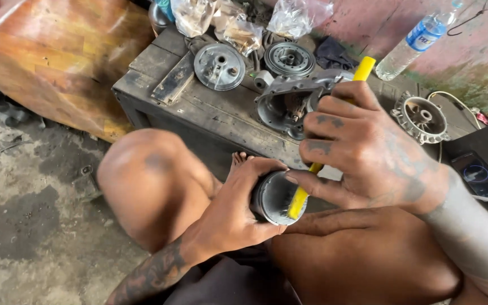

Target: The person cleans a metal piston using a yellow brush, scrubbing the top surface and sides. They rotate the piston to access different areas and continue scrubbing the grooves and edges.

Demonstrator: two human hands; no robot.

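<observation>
My left hand (238, 212) grips a dark round metal part (272, 197) between my knees, its open face turned up toward me. My right hand (368, 152) holds a long yellow-handled tool (364, 69) whose lower yellow end (297, 204) lies across the face of the round part. The thumb of that hand touches the part's rim. Just behind my hands, a grey cast housing (289, 101) lies on a low dark wooden bench (199, 107).
On the bench lie a flat round disc (219, 66), a ribbed pulley-like disc (290, 59), a metal strip (173, 79) and plastic bags (297, 17). A water bottle (413, 42), a finned round part (421, 117) and a phone (481, 175) are at right. Stained concrete floor (29, 226) is at left.
</observation>
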